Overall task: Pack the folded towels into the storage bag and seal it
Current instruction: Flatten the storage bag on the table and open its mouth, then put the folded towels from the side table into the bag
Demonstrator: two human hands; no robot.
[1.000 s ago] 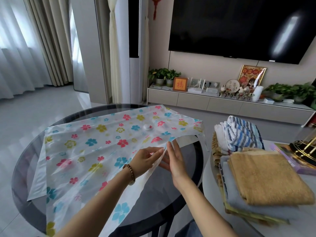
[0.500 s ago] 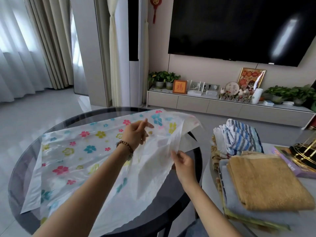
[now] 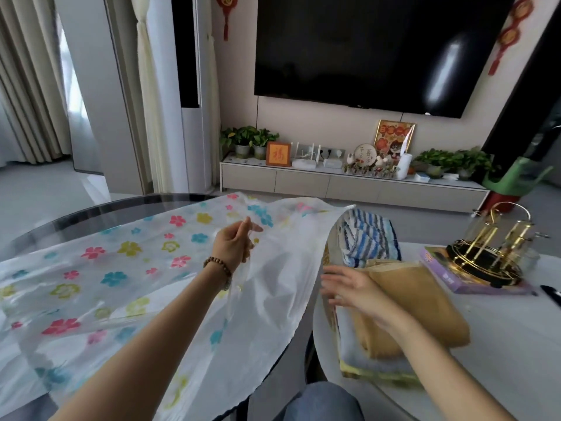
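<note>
A clear storage bag [image 3: 127,268] printed with coloured flowers lies spread over the round glass table [image 3: 91,209]. My left hand [image 3: 235,246] pinches the bag's upper layer and holds it lifted, so the mouth gapes toward the right. My right hand [image 3: 349,288] is off the bag, fingers spread, resting against the left edge of a folded tan towel [image 3: 425,302]. That towel tops a stack of folded towels [image 3: 373,360] on a white table. A blue-and-white striped towel [image 3: 368,238] lies behind the stack, partly hidden by the raised bag edge.
On the white table [image 3: 516,344] to the right stand a gold wire rack [image 3: 491,241] and a purple box [image 3: 449,275]. A narrow gap separates the two tables. My knee [image 3: 321,402] shows below it. A TV cabinet [image 3: 349,183] stands along the far wall.
My right hand let go of the bag's edge and moved right onto the tan towel. My left hand kept the upper layer lifted. The view shifted to the right.
</note>
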